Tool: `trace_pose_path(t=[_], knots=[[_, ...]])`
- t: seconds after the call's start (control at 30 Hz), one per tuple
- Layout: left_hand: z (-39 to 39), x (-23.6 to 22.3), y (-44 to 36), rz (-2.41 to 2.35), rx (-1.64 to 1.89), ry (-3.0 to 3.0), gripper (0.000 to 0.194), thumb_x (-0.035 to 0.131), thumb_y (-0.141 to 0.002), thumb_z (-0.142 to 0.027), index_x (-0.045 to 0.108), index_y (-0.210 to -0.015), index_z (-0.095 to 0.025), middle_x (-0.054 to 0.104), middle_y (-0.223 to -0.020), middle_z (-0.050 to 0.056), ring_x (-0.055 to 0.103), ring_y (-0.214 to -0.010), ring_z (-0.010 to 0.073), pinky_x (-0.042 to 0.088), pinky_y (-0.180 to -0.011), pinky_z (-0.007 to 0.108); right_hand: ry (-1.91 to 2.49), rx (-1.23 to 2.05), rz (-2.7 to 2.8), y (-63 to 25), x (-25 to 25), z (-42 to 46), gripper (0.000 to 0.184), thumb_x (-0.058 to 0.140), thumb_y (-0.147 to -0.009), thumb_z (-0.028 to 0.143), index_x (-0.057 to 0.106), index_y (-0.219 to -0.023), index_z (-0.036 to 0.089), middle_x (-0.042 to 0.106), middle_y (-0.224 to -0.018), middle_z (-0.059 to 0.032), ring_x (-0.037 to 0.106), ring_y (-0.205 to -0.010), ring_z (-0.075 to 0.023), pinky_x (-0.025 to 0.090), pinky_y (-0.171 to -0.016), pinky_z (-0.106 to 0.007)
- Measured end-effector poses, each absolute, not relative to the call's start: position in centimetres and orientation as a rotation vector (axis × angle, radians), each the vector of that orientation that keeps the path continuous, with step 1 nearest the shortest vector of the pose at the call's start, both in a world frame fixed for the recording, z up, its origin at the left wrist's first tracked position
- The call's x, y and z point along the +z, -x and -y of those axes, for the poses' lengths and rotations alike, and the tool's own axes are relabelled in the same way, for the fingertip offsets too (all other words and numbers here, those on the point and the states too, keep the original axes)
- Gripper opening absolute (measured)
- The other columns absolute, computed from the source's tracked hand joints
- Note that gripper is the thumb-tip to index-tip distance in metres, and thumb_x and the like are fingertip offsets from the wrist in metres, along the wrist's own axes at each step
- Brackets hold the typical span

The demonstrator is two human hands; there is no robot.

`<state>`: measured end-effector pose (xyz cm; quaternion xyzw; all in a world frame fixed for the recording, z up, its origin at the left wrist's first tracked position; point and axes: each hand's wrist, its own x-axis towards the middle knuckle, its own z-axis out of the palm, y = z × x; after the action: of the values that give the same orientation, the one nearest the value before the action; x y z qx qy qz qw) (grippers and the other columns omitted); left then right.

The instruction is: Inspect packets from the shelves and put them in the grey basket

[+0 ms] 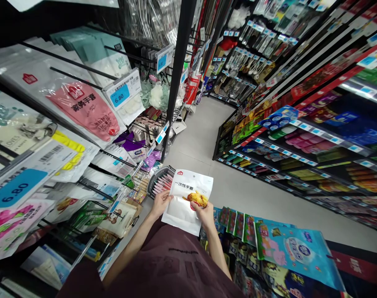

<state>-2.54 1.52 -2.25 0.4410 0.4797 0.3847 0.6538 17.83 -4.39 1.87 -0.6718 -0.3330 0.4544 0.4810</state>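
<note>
In front of my body I hold up a white packet of disposable gloves (182, 211), printed with dark lettering and a picture of roast chicken. My left hand (162, 203) pinches its left edge. At the lower right edge my right hand (204, 214) grips it, with the thumb lying over the front. Just behind the packet, a dark basket (149, 182) on the floor side holds several packets with red and white edges; the packet hides part of it.
On the left, hooks carry pink household gloves (86, 108) and other packets, with a price tag (122, 93) sticking out. Snack shelves (300, 153) line the right. Blue snack bags (297, 248) hang close by my right arm. The grey floor (194, 136) runs between.
</note>
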Motion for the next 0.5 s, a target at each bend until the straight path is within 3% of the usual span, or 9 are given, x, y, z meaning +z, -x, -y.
trace_pose_path(t=[0.2,0.5], knots=[[-1.3,-1.7,2.5,-1.086,0.884,-0.986,0.036,0.068,-0.078,-0.038,0.070,-0.103,-0.013,0.074,-0.102,0.011,0.069,-0.088,0.0241,0.055,-0.074,0.031,1.608,1.116,0.768,-17.9,1.8,4.6,0.041,0.077,-0.072,0.043,0.073,-0.100,0.014,0.073,-0.105,-0.0124,0.068,-0.096,-0.0282,0.053,-0.085,-0.038],[-1.0,-0.9,2.6,-1.060,0.928,-0.942,0.031,0.068,-0.077,-0.035,0.070,-0.099,-0.013,0.073,-0.103,0.011,0.067,-0.091,0.0230,0.052,-0.077,0.029,1.507,1.181,0.600,-17.9,2.0,5.0,0.035,0.069,-0.079,0.049,0.073,-0.090,0.016,0.075,-0.088,-0.0075,0.067,-0.074,-0.0202,0.052,-0.065,-0.028]])
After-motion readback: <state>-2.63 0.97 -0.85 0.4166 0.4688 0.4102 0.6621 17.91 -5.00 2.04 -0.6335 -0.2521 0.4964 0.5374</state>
